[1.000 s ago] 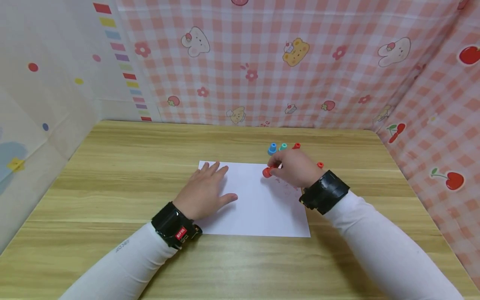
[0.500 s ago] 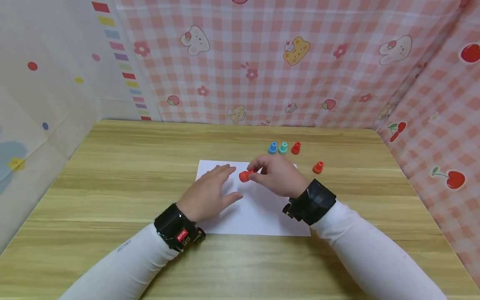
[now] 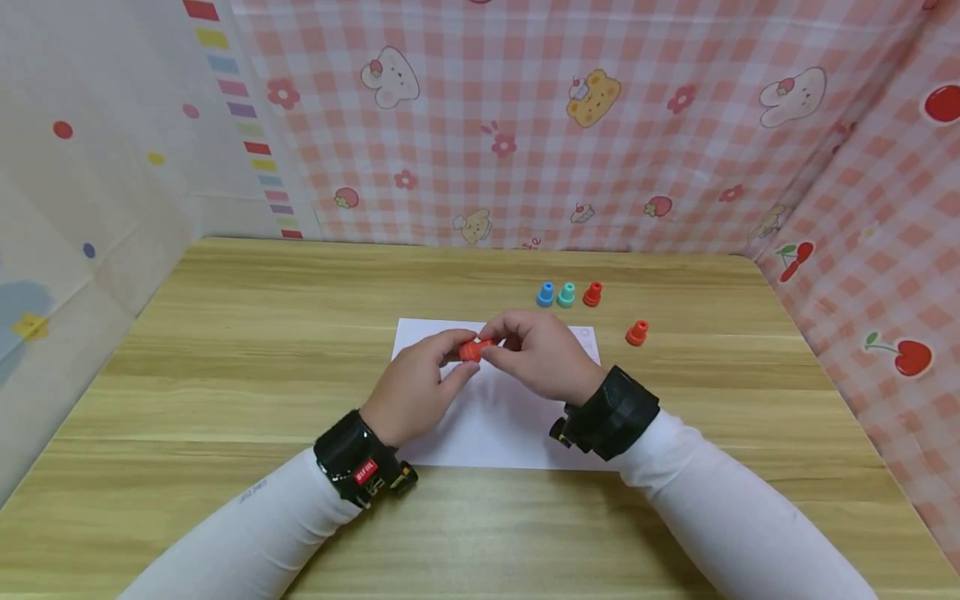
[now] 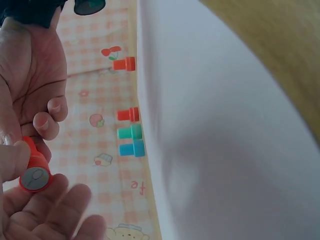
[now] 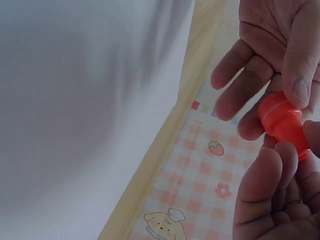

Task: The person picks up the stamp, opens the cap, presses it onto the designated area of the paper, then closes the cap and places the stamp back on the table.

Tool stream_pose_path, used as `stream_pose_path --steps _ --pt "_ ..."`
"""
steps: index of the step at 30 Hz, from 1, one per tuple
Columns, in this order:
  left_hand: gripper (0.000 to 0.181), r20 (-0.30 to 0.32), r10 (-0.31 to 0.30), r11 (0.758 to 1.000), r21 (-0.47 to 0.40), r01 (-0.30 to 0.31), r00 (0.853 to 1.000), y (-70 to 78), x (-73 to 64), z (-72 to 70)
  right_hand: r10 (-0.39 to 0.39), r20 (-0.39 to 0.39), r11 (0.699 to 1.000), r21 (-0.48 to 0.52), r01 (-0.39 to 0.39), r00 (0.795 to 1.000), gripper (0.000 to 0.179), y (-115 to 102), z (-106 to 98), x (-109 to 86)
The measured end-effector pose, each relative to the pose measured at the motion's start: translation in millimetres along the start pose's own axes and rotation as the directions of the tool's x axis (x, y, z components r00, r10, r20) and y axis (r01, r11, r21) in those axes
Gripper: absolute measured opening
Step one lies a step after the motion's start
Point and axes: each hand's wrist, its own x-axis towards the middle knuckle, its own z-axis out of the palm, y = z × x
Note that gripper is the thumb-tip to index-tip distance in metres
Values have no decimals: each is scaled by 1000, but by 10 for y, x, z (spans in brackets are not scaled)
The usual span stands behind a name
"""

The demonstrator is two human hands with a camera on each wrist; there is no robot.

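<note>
Over the white paper (image 3: 502,425) both hands meet at one red stamp (image 3: 471,351), held off the sheet. My right hand (image 3: 543,358) pinches its narrow handle between thumb and fingers. My left hand (image 3: 416,383) pinches the wider end, with the thumb on its side in the right wrist view; the other fingers are spread. A round grey face with a faint motif shows on the stamp (image 4: 35,177) in the left wrist view. Faint marks are on the paper's upper right corner, partly hidden by my right hand.
Behind the paper stand a blue stamp (image 3: 546,295), a teal stamp (image 3: 567,295) and a red stamp (image 3: 592,294). Another red stamp (image 3: 637,333) stands right of the sheet. Patterned cloth (image 3: 450,125) hangs behind the wooden table (image 3: 262,333).
My right hand has carried the red stamp leftward from the paper's upper right to my left hand. My left hand has lifted from lying on the paper and taken hold of the stamp's wider end.
</note>
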Motion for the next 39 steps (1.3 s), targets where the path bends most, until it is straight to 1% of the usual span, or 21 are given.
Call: stream_pose_path --steps 2,4,6,10,15,23,26,31,33,39 --pt "34 -31 -7 999 -48 6 999 1 1 4 -10 -4 1000 21 10 1000 10 0 5 -5" --pt "29 -50 -13 996 -87 9 999 3 -1 5 -20 -2 999 48 20 1000 9 2 11 -8" --pt "25 -58 -20 992 -123 13 998 6 -5 4 -31 10 996 84 30 999 9 10 18 -7" --pt "22 -62 -44 986 -166 33 997 15 -17 -3 -25 43 990 140 19 999 10 28 35 -2" --pt "22 -55 -63 978 -201 51 996 27 -26 -12 4 62 990 139 -12 998 12 38 44 0" --pt "22 -46 -47 969 -245 34 998 13 -23 -11 54 64 991 117 -61 996 13 40 36 -13" --pt "21 -44 -36 963 -270 23 998 -3 -21 -10 57 65 990 122 -65 996 11 30 30 -18" --pt "19 -40 -16 948 -318 3 999 -24 -10 -12 42 74 990 133 -51 996 10 25 22 -27" --pt "18 -34 -18 944 -329 6 999 -24 -6 -17 34 79 989 139 -45 996 11 33 19 -27" --pt "18 -1 -52 932 -358 48 999 -7 -6 -30 46 86 988 146 -58 995 13 42 1 -28"
